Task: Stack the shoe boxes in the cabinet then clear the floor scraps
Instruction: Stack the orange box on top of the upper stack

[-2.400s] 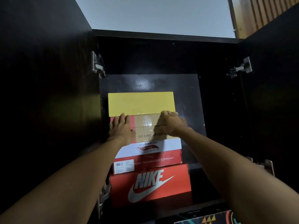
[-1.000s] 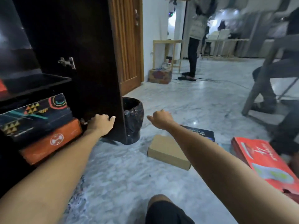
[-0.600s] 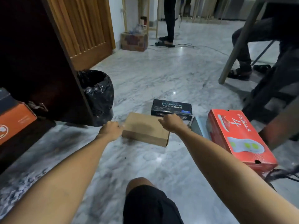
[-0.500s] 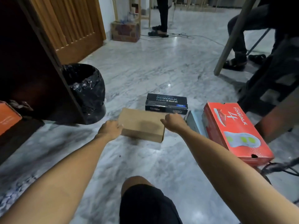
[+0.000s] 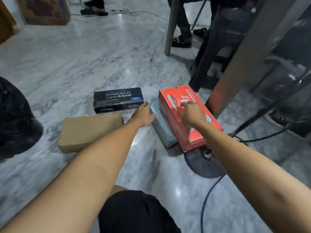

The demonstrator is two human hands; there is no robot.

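The red rectangular cardboard shoe box (image 5: 188,115) lies on the marble floor (image 5: 84,56), atop a grey-blue box (image 5: 161,126). Both grips are loose and empty: left hand (image 5: 143,113) beside it, right hand (image 5: 191,113) above. Opposite long sides should be clasped evenly.

Both forearms bare, no sleeves visible. Left hand (image 5: 144,113) and right hand (image 5: 191,113): no rings, no watch seen. Black shorts (image 5: 134,214) over one raised knee.
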